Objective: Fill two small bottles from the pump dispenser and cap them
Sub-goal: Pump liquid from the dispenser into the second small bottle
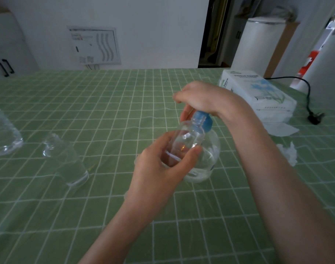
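Clamped round the small bottle (189, 138) at frame centre, the left grip (159, 168) holds its mouth to the blue spout of the pump dispenser (210, 149); the right grip (200, 98) curls over its head. A hard press could miss the narrow mouth, wetting the desk (105, 111).

- Dim, flat indoor light; shadows soft and faint.
- Wide-angle bend curves the desk (67, 103) grid toward the edges.
- Slight softness overall; far wall (143, 25) blurred.
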Action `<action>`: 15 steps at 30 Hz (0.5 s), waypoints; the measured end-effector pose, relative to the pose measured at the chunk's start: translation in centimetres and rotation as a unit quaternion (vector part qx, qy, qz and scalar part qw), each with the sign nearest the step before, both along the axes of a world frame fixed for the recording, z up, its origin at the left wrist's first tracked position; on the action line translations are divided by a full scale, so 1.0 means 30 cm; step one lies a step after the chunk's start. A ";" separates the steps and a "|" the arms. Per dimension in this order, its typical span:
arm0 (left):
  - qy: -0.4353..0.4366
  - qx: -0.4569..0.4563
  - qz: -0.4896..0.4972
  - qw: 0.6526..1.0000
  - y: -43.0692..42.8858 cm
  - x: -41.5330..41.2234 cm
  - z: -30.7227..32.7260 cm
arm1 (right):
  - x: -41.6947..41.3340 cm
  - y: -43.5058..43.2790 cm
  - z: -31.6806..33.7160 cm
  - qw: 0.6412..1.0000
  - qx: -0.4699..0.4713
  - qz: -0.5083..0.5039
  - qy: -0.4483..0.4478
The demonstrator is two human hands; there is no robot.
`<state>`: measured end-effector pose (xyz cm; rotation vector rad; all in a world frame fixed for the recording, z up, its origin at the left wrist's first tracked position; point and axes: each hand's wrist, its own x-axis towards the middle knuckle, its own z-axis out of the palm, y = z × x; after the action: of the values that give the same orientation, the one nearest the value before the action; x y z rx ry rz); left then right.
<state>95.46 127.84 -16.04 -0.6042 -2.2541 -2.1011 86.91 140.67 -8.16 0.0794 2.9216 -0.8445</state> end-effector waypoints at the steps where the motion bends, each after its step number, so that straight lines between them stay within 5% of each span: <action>1: 0.002 0.002 -0.003 1.000 0.001 0.001 0.003 | 0.000 0.002 0.005 1.000 0.002 0.000 0.003; 15: 0.003 -0.004 -0.002 1.000 0.000 0.005 -0.002 | 0.003 -0.001 -0.021 1.000 -0.003 -0.004 -0.011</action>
<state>95.62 127.85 -16.10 -0.6140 -2.2621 -2.0903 86.99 140.64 -8.78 0.1001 2.9007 -0.8474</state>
